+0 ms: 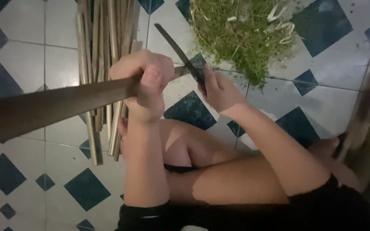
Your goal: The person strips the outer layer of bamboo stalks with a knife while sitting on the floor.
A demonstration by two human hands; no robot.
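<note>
Shaving a bamboo strip with a knife, seated on the tiled floor

Head view: the left hand (144, 83) has its grip wrapped tight around a long flat bamboo strip (52, 107) that runs off toward 9 o'clock, while the right hand (219, 92) holds a dark knife (178, 53) firmly, blade angled toward 11 o'clock and meeting the strip just beside the left fist. This looks like mid-shaving — the next stroke calls for a shallow blade angle, kept off the left thumb. A bundle of split strips (103, 51) lies at 12 o'clock under the hands; green shavings (240, 34) are heaped at 1 o'clock on the floor (18, 55). The bent knees crowd the working room — little else intrudes.
</note>
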